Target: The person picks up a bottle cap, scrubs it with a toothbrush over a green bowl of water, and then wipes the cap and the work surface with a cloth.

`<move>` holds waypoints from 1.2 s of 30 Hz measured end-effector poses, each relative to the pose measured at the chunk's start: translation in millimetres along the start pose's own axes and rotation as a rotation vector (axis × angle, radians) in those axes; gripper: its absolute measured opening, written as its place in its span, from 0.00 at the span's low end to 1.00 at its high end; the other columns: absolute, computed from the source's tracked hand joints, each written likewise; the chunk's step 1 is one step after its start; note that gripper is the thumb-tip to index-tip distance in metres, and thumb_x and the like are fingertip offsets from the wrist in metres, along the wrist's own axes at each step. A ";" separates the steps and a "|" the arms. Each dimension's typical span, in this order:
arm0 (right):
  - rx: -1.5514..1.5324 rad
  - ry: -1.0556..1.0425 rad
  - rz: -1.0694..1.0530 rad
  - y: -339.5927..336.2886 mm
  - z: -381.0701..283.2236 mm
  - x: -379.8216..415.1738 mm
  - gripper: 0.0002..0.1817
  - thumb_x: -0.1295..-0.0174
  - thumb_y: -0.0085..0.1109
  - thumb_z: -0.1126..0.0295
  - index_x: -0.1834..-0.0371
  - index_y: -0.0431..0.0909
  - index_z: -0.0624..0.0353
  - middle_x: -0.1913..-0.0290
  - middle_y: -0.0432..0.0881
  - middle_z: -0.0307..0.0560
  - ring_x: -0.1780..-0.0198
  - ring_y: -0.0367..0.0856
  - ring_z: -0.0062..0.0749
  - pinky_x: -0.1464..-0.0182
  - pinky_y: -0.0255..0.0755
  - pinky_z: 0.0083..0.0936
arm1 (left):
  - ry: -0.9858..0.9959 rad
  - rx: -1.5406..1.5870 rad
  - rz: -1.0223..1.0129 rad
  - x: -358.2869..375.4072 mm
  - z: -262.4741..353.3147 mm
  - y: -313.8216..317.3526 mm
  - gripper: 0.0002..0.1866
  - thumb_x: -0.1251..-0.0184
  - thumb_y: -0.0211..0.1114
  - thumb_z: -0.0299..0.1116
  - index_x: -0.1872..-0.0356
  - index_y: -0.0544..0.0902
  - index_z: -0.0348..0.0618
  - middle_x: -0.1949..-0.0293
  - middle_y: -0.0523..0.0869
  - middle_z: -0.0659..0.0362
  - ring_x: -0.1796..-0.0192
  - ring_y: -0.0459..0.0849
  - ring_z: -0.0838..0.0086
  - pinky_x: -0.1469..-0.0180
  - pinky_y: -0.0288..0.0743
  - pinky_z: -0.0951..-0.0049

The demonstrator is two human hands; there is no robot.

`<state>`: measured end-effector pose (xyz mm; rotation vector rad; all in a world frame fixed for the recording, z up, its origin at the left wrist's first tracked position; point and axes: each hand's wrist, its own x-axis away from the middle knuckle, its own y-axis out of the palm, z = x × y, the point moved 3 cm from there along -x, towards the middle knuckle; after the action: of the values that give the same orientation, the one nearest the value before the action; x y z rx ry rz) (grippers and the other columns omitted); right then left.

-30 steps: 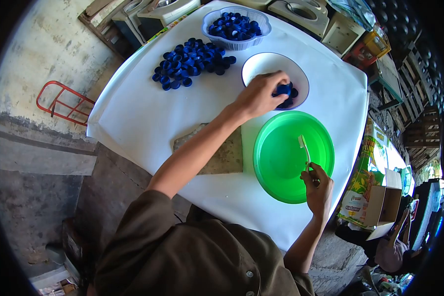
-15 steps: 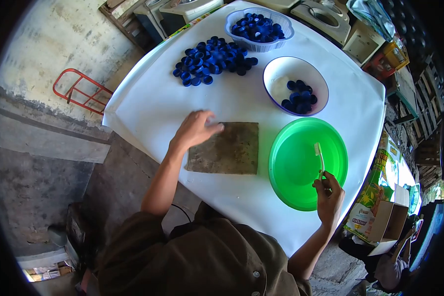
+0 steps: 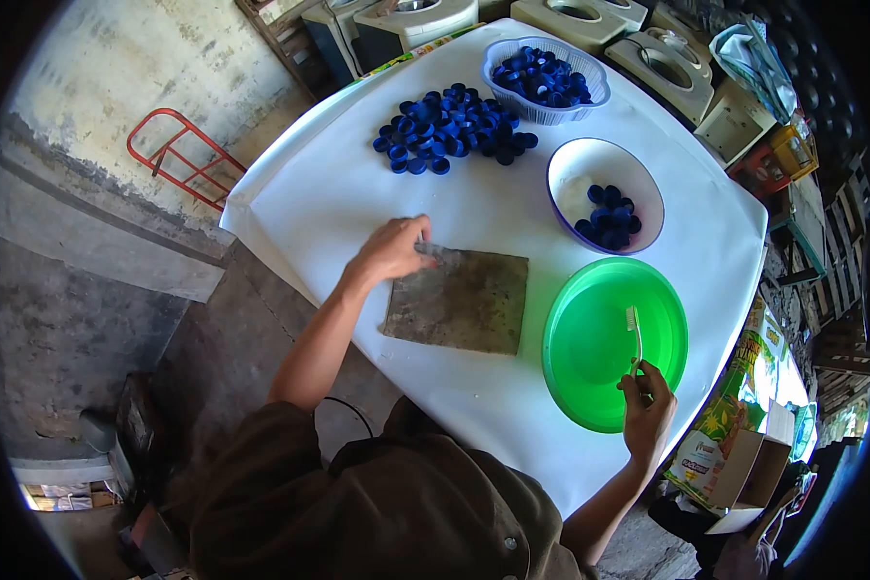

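In the head view, my right hand (image 3: 650, 398) pinches a white toothbrush (image 3: 637, 338) by its handle, bristle end up, over the near right side of a green basin (image 3: 563, 387). My left hand (image 3: 392, 249) hovers at the far left corner of a flat, stained brown board (image 3: 459, 304). Its thumb and forefinger are curved and apart, with nothing visible between them; the fingertips are slightly blurred. Beyond the basin, a white bowl with a purple rim (image 3: 651, 184) holds several dark blue bottle caps (image 3: 609, 220) and something whitish.
A pile of blue caps (image 3: 445, 128) lies on the white-covered table (image 3: 309, 213), beside a pale blue plastic basket (image 3: 551, 114) of more caps. Appliance casings (image 3: 662, 72) line the far edge. A red metal frame (image 3: 188, 159) leans at the left wall; a cardboard box (image 3: 749, 469) stands right.
The camera view has shifted, so the table items appear further right and lower. My left hand has its fingers more curved at the board's corner. My right hand still holds the toothbrush over the basin.
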<state>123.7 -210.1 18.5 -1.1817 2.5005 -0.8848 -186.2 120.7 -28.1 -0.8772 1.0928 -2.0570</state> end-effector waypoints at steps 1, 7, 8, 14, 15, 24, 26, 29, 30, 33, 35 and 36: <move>-0.011 0.005 0.001 0.8 0.9 -0.7 0.17 0.34 0.68 0.72 0.45 0.83 0.70 0.68 0.88 0.54 0.69 0.86 0.31 0.65 0.76 0.29 | -0.051 0.043 0.041 -5.4 -6.5 -11.3 0.25 0.44 0.80 0.44 0.51 0.80 0.42 0.57 0.88 0.51 0.51 0.87 0.53 0.46 0.78 0.58; -0.027 0.031 -0.008 2.5 -0.3 -1.3 0.17 0.35 0.67 0.73 0.45 0.83 0.71 0.69 0.88 0.54 0.69 0.86 0.31 0.65 0.76 0.29 | -0.247 0.056 0.722 -75.1 -69.8 -43.8 0.29 0.43 0.79 0.50 0.45 0.84 0.45 0.45 0.83 0.47 0.38 0.78 0.51 0.37 0.74 0.55; -0.023 0.032 -0.010 2.1 0.2 -1.1 0.17 0.35 0.68 0.73 0.45 0.83 0.71 0.69 0.88 0.54 0.69 0.86 0.31 0.65 0.76 0.29 | -0.270 0.052 0.732 -83.6 -74.4 -43.3 0.30 0.43 0.79 0.50 0.42 0.84 0.46 0.43 0.82 0.46 0.36 0.77 0.51 0.36 0.73 0.55; -0.021 0.027 -0.004 1.4 -2.8 -1.2 0.17 0.36 0.68 0.74 0.46 0.83 0.71 0.70 0.88 0.55 0.70 0.86 0.31 0.65 0.76 0.30 | -0.243 0.014 0.742 -115.5 -90.2 -34.8 0.23 0.45 0.80 0.48 0.52 0.90 0.46 0.45 0.86 0.50 0.38 0.80 0.53 0.37 0.75 0.52; -0.026 0.040 0.001 0.9 -2.6 -0.4 0.17 0.37 0.68 0.74 0.47 0.83 0.71 0.70 0.88 0.56 0.70 0.85 0.32 0.65 0.76 0.30 | -0.201 0.023 0.790 -114.5 -90.1 -35.9 0.21 0.45 0.79 0.45 0.53 0.90 0.45 0.50 0.88 0.49 0.44 0.83 0.52 0.40 0.77 0.52; -0.049 0.093 0.055 -3.1 -7.6 -1.6 0.16 0.35 0.68 0.72 0.48 0.83 0.71 0.65 0.90 0.58 0.64 0.91 0.38 0.62 0.80 0.30 | 0.612 0.550 0.542 -9.1 140.8 -27.6 0.17 0.38 0.72 0.25 0.48 0.85 0.40 0.53 0.83 0.59 0.57 0.82 0.76 0.57 0.78 0.77; -0.052 0.088 0.098 -4.3 -12.2 -2.4 0.15 0.35 0.68 0.72 0.49 0.83 0.71 0.67 0.89 0.58 0.66 0.91 0.40 0.63 0.79 0.31 | 0.822 0.612 0.266 8.2 196.9 -3.6 0.19 0.42 0.73 0.23 0.48 0.84 0.39 0.53 0.84 0.56 0.56 0.84 0.73 0.55 0.80 0.73; 0.037 0.071 0.129 -5.8 -11.7 -6.7 0.15 0.35 0.67 0.72 0.49 0.83 0.70 0.69 0.88 0.60 0.69 0.89 0.43 0.64 0.78 0.34 | 0.900 0.441 -0.080 15.0 242.5 45.5 0.20 0.44 0.75 0.23 0.49 0.83 0.36 0.53 0.83 0.52 0.53 0.85 0.59 0.49 0.80 0.63; 0.061 0.082 0.128 -5.7 -14.5 -7.9 0.14 0.36 0.67 0.72 0.51 0.83 0.70 0.70 0.86 0.62 0.69 0.88 0.49 0.64 0.77 0.37 | 0.903 0.285 -0.140 9.6 249.3 62.2 0.18 0.44 0.73 0.23 0.51 0.83 0.35 0.53 0.83 0.51 0.50 0.84 0.56 0.47 0.80 0.61; 0.108 0.155 -0.001 0.1 -14.7 -14.8 0.13 0.37 0.67 0.72 0.53 0.84 0.70 0.69 0.86 0.63 0.69 0.87 0.54 0.63 0.77 0.40 | 0.877 -0.044 -0.182 -8.4 256.1 104.8 0.14 0.43 0.69 0.22 0.55 0.82 0.33 0.53 0.82 0.47 0.46 0.84 0.52 0.43 0.79 0.57; 0.165 0.078 -0.023 7.4 -12.0 -20.6 0.12 0.36 0.66 0.71 0.56 0.84 0.69 0.68 0.86 0.66 0.65 0.86 0.59 0.60 0.77 0.46 | 0.871 -0.131 -0.195 -13.6 257.1 118.7 0.13 0.43 0.66 0.21 0.56 0.81 0.33 0.52 0.82 0.44 0.45 0.83 0.50 0.42 0.79 0.55; 0.200 0.051 -0.028 12.6 -7.9 -23.6 0.11 0.36 0.65 0.71 0.57 0.84 0.69 0.67 0.85 0.66 0.64 0.86 0.59 0.60 0.77 0.47 | 0.877 -0.131 -0.214 -14.5 256.8 122.2 0.12 0.43 0.65 0.21 0.56 0.80 0.33 0.52 0.81 0.43 0.44 0.83 0.49 0.41 0.78 0.54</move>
<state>127.6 -182.6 16.0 -1.1447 2.3724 -1.1552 52.1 -35.0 -26.8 -0.0978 1.6367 -2.6575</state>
